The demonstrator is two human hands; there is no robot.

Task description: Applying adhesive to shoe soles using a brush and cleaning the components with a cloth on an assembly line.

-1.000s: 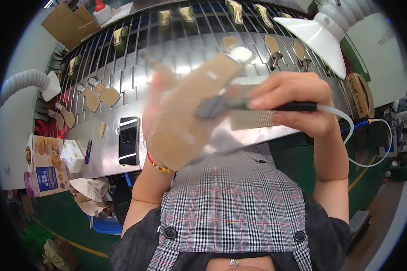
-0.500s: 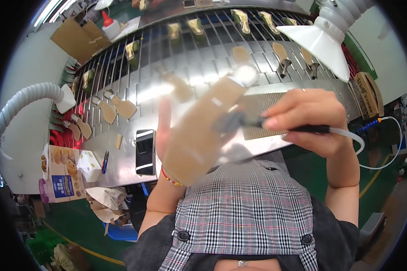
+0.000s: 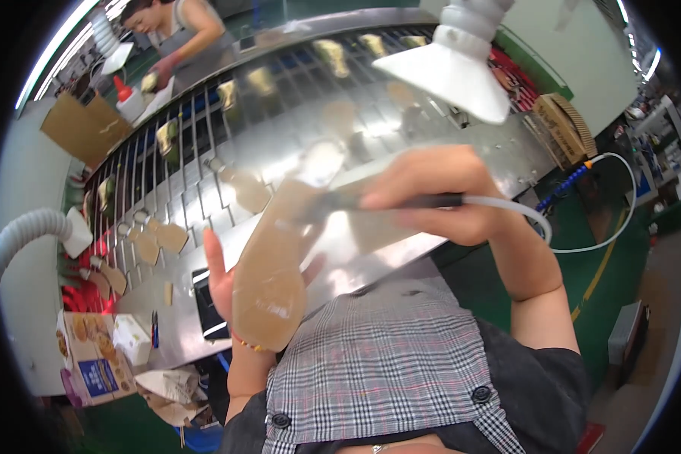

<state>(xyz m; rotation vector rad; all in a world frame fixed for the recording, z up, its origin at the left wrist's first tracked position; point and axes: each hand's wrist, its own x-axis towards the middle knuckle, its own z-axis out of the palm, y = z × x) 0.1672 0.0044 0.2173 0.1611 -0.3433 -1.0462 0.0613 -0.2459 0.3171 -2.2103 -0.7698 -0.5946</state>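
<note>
A tan shoe sole (image 3: 268, 284) rests on my left hand (image 3: 219, 276), its broad end toward me. The left thumb sticks out beside the sole and the other fingers are mostly hidden beneath it. In my right hand (image 3: 446, 193) is a black-handled brush (image 3: 431, 201), gripped between thumb and fingers. A thin clear hose (image 3: 511, 206) runs from the handle's back end. The dark, blurred brush tip lies against the narrower middle of the sole. The sole's far end, pale and rounded, is smeared by motion.
A slatted metal conveyor (image 3: 204, 200) carries soles (image 3: 170, 236) and shoe uppers (image 3: 331, 59). White suction hoods hang at right (image 3: 454, 76) and left (image 3: 76, 231). A phone (image 3: 208, 303) and a cookie box (image 3: 94, 356) are at left. A person (image 3: 193, 34) works across the conveyor.
My view has swung, bringing the person across the conveyor into sight. Sole and both hands now appear farther left. The brush tip sits at the sole's narrower part, nearer its far end.
</note>
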